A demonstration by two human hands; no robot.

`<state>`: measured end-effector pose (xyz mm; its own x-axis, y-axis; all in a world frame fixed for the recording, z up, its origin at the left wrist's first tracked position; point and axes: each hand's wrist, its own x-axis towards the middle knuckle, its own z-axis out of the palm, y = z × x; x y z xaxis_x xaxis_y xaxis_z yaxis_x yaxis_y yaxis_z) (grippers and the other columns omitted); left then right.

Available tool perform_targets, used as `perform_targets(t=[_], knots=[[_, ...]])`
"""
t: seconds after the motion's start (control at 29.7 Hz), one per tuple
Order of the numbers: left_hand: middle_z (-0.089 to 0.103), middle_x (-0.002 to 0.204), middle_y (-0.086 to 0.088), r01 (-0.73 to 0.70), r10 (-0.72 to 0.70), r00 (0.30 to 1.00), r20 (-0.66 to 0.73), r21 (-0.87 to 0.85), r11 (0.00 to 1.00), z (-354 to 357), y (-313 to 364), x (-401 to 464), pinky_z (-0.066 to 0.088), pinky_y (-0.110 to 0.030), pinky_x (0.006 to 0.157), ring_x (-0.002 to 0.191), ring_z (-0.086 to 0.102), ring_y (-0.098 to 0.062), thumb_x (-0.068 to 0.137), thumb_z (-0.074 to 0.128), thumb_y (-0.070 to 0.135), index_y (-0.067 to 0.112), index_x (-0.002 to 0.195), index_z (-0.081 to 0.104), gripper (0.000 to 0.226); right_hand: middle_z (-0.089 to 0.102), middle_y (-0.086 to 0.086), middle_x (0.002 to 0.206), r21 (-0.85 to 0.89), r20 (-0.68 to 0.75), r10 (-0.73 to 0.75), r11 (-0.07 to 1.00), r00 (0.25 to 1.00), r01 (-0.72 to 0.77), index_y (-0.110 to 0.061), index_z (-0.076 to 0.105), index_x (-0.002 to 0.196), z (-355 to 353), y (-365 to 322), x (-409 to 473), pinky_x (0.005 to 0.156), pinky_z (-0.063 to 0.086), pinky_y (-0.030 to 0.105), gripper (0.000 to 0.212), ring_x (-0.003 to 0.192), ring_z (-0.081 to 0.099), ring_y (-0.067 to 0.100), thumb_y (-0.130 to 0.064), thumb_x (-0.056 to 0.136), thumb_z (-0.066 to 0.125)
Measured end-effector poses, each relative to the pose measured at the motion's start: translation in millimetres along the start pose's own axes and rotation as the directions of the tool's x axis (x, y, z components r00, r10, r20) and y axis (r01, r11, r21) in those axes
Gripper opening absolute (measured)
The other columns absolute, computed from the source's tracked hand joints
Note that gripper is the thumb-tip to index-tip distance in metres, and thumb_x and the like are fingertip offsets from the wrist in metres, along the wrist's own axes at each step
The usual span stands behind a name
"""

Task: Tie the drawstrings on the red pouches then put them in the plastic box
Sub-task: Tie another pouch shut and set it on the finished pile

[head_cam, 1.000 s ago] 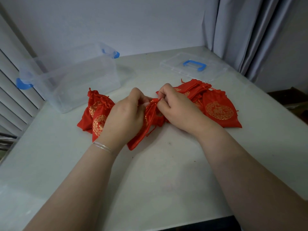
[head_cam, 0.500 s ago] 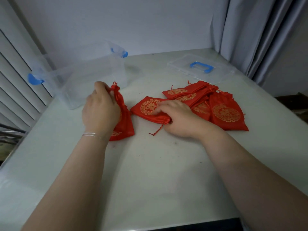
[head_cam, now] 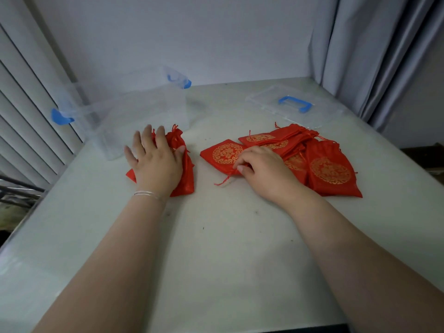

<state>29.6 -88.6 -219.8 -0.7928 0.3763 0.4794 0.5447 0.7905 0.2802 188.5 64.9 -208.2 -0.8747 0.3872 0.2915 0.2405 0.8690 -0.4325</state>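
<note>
My left hand (head_cam: 155, 162) lies flat, fingers spread, on a small heap of tied red pouches (head_cam: 184, 169) left of centre, just in front of the clear plastic box (head_cam: 144, 111). My right hand (head_cam: 262, 170) has its fingers curled at the drawn end of a flat red pouch with a gold emblem (head_cam: 224, 153); its red drawstring (head_cam: 222, 181) trails onto the table. Behind that hand lies a pile of several more red pouches (head_cam: 329, 171). The box looks empty.
The box's clear lid with a blue handle (head_cam: 294, 105) lies at the back right. Grey curtains (head_cam: 374, 56) hang at the right, window blinds (head_cam: 26, 116) at the left. The white table (head_cam: 216, 248) has bare surface toward me.
Both hands were working one pouch's drawstring together. My left hand then carried that pouch to the left heap and now lies flat on it; my right hand took hold of another pouch.
</note>
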Motion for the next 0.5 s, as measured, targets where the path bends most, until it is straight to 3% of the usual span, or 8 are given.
perform_targets(t=[0.1, 0.17, 0.24, 0.3, 0.4, 0.5], knots=[[0.041, 0.144, -0.012, -0.233, 0.211, 0.963, -0.17, -0.119, 0.965, -16.9, 13.7, -0.6, 0.018, -0.047, 0.112, 0.137, 0.03, -0.035, 0.092, 0.053, 0.033, 0.012, 0.133, 0.049, 0.047, 0.064, -0.001, 0.099, 0.063, -0.156, -0.023, 0.997, 0.987, 0.033, -0.018, 0.064, 0.095, -1.5, -1.7, 3.0, 0.091, 0.04, 0.041, 0.014, 0.1, 0.054, 0.023, -0.018, 0.094, 0.05], [0.061, 0.122, -0.006, -0.475, 0.425, 0.873, -0.24, -0.222, 0.851, -25.9, 25.6, -3.8, 0.033, -0.04, 0.101, 0.118, 0.052, -0.031, 0.088, 0.057, 0.026, 0.015, 0.118, 0.063, 0.032, 0.065, 0.0, 0.091, 0.119, -0.292, -0.048, 0.989, 0.955, 0.086, -0.016, 0.061, 0.095, -5.9, -3.5, 3.1, 0.082, 0.044, 0.044, 0.015, 0.089, 0.057, 0.024, -0.018, 0.094, 0.046], [0.068, 0.102, 0.0, -0.607, 0.564, 0.795, -0.225, -0.324, 0.726, -32.5, 37.2, -11.2, 0.043, -0.038, 0.087, 0.098, 0.061, -0.025, 0.086, 0.058, 0.025, 0.017, 0.109, 0.069, 0.027, 0.064, -0.001, 0.089, 0.192, -0.37, -0.055, 0.972, 0.927, 0.135, -0.014, 0.058, 0.097, -11.1, -7.0, 1.2, 0.076, 0.045, 0.042, 0.017, 0.084, 0.057, 0.022, -0.019, 0.095, 0.042], [0.067, 0.096, 0.003, -0.598, 0.6, 0.785, -0.156, -0.447, 0.666, -38.0, 46.8, -19.5, 0.046, -0.035, 0.082, 0.09, 0.059, -0.017, 0.084, 0.061, 0.037, 0.018, 0.112, 0.068, 0.035, 0.061, -0.004, 0.088, 0.261, -0.398, -0.041, 0.953, 0.916, 0.156, -0.013, 0.056, 0.099, -15.0, -10.6, -2.4, 0.071, 0.046, 0.04, 0.02, 0.079, 0.057, 0.018, -0.024, 0.097, 0.038], [0.062, 0.088, 0.014, -0.463, 0.536, 0.84, -0.079, -0.619, 0.634, -44.0, 52.6, -27.3, 0.045, -0.022, 0.075, 0.079, 0.054, -0.006, 0.08, 0.062, 0.052, 0.025, 0.116, 0.064, 0.045, 0.062, -0.005, 0.086, 0.331, -0.382, -0.008, 0.933, 0.924, 0.145, -0.016, 0.055, 0.1, -17.4, -16.2, -7.9, 0.069, 0.048, 0.041, 0.023, 0.077, 0.059, 0.015, -0.029, 0.098, 0.036], [0.062, 0.079, 0.014, -0.305, 0.43, 0.902, -0.032, -0.753, 0.584, -50.0, 57.4, -31.5, 0.044, -0.016, 0.064, 0.072, 0.057, -0.007, 0.087, 0.056, 0.047, 0.033, 0.104, 0.062, 0.023, 0.057, -0.014, 0.08, 0.414, -0.349, -0.008, 0.896, 0.937, 0.161, -0.017, 0.056, 0.098, -16.0, -23.7, -10.6, 0.071, 0.047, 0.037, 0.018, 0.075, 0.056, 0.005, -0.026, 0.098, 0.041]])
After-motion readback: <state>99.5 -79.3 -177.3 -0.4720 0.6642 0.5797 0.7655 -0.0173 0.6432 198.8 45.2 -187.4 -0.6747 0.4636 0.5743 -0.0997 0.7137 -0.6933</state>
